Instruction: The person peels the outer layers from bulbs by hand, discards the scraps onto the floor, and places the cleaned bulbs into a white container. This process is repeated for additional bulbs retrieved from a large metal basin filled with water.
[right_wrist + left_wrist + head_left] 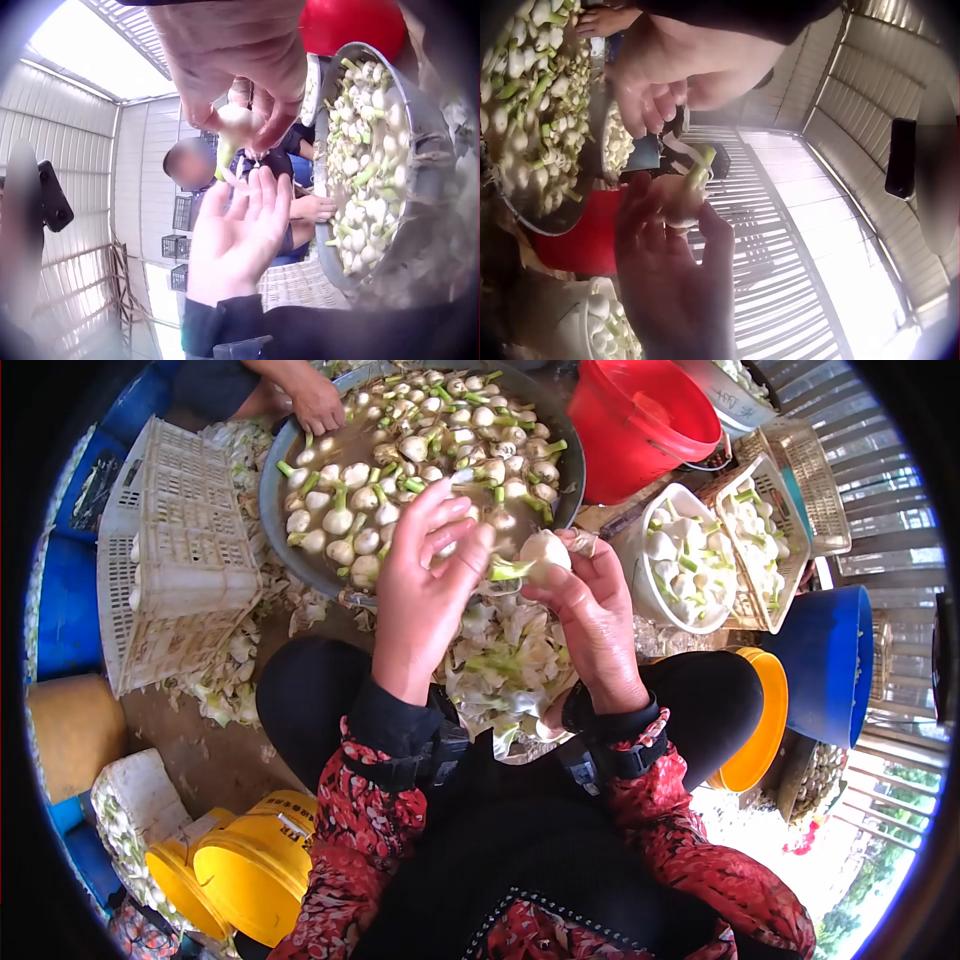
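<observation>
Right hand [597, 622] pinches one white bulb [546, 556] by its round body, thumb against fingers, up in the air between the near edge of the basin [268, 510] and the lap. Looks like that grip is picked to leave the green stem [508, 570] sticking out free toward the left hand [425, 578]. Left hand: palm open, fingers loosely extended and slightly spread beside the stem, not wrapped round the bulb. Thin pale strip [676, 145] trails by the stem near those fingertips; can't tell if they touch it. Basin of wet bulbs sits straight ahead, likely for short reach; another person's hand [317, 407] is at its far left edge. Peel heap [510, 660] lies between the legs, right under the hands, so scraps could drop straight down. White bucket [637, 585] with bulbs stands on the right, probably for easy right-hand access.
</observation>
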`<state>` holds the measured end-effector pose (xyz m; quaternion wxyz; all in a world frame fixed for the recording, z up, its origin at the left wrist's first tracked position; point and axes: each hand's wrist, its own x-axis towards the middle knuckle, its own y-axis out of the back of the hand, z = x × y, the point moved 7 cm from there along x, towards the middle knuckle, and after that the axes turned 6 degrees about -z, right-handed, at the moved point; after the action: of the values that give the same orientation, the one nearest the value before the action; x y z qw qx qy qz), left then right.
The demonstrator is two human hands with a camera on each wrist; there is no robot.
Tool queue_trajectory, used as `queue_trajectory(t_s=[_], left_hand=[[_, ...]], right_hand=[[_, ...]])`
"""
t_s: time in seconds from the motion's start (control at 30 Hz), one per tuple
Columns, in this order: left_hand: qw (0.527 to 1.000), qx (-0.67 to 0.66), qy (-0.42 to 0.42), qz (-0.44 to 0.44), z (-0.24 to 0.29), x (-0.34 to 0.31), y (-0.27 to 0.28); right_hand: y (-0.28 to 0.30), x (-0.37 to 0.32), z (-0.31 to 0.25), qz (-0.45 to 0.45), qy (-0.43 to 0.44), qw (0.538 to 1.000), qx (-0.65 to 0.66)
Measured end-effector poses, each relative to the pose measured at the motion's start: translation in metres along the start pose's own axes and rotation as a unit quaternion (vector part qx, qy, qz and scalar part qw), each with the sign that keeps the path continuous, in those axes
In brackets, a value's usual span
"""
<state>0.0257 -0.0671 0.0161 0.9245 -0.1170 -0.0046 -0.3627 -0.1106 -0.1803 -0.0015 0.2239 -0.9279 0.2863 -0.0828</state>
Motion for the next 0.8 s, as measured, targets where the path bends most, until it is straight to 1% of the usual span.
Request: queue_trajectory(t_s=[0.03,0.07,0.1,0.17,0.2,0.23,0.27,0.3,0.33,0.37,0.4,0.43,0.5,0.53,0.57,0.6,0.63,0.67,0.7,0.73,0.77,0.8], left_hand=[[0.995,0.080,-0.038,-0.036,0.008,-0.003,-0.007],[0.950,0.267,-0.135,-0.089,0.020,-0.005,-0.011],[0.950,0.267,-0.133,-0.089,0.020,-0.007,-0.012],[0.922,0.364,-0.088,-0.095,0.017,-0.012,-0.017],[0.917,0.367,-0.138,-0.076,0.021,-0.012,-0.018],[0.917,0.367,-0.139,-0.076,0.020,-0.012,-0.021],[0.900,0.405,-0.146,-0.063,0.021,-0.014,-0.024],[0.882,0.443,-0.153,-0.049,0.022,-0.014,-0.025],[0.882,0.443,-0.153,-0.049,0.019,-0.014,-0.025],[0.916,0.384,-0.104,-0.051,0.009,-0.012,-0.020],[0.944,0.322,-0.054,-0.054,-0.001,-0.012,-0.016],[0.944,0.322,-0.054,-0.054,-0.005,-0.012,-0.014],[0.980,0.171,0.042,-0.090,-0.025,-0.010,-0.010],[0.990,0.082,0.086,-0.074,-0.027,-0.011,-0.011],[0.990,0.081,0.086,-0.074,-0.030,-0.010,-0.011],[0.986,0.157,0.006,-0.062,-0.022,-0.008,-0.011],[0.969,0.232,-0.073,-0.049,-0.011,-0.007,-0.012],[0.969,0.232,-0.073,-0.049,-0.011,-0.008,-0.011],[0.953,0.282,-0.096,-0.062,0.001,-0.010,-0.015],[0.933,0.331,-0.120,-0.073,0.009,-0.012,-0.020],[0.934,0.329,-0.121,-0.074,0.008,-0.013,-0.021],[0.962,0.257,-0.055,-0.080,-0.004,-0.012,-0.018]], right_hand=[[0.001,0.001,-0.002,0.003,0.007,0.999,-0.041],[0.000,0.001,-0.002,0.012,0.005,0.997,-0.070],[-0.002,0.002,-0.001,0.013,0.003,0.997,-0.070],[-0.003,0.001,-0.006,0.037,0.043,0.984,-0.169],[-0.002,0.000,-0.005,0.038,0.042,0.984,-0.169],[-0.001,-0.001,-0.005,0.043,0.051,0.971,-0.228],[-0.002,-0.002,-0.006,0.049,0.059,0.955,-0.285],[-0.003,-0.002,-0.006,0.049,0.059,0.955,-0.285],[-0.006,-0.002,-0.007,0.049,0.069,0.950,-0.302],[-0.007,-0.003,-0.008,0.050,0.078,0.943,-0.319],[-0.006,-0.004,-0.008,0.033,0.074,0.963,-0.259],[-0.004,-0.005,-0.011,0.034,0.074,0.963,-0.259],[-0.002,-0.003,-0.004,0.014,0.018,0.994,-0.104],[-0.001,-0.001,-0.003,0.018,0.026,0.995,-0.096],[0.003,0.000,-0.001,0.018,0.026,0.995,-0.096],[0.006,0.002,-0.002,0.024,0.023,0.981,-0.193],[0.007,0.004,-0.004,0.029,0.020,0.957,-0.287],[0.008,0.003,-0.009,0.030,0.020,0.957,-0.287],[0.000,0.003,-0.023,0.032,0.014,0.919,-0.392],[-0.004,0.003,-0.031,0.032,0.008,0.869,-0.494],[-0.003,0.003,-0.031,0.034,0.009,0.868,-0.496],[-0.006,0.003,-0.033,0.033,0.053,0.865,-0.497]])
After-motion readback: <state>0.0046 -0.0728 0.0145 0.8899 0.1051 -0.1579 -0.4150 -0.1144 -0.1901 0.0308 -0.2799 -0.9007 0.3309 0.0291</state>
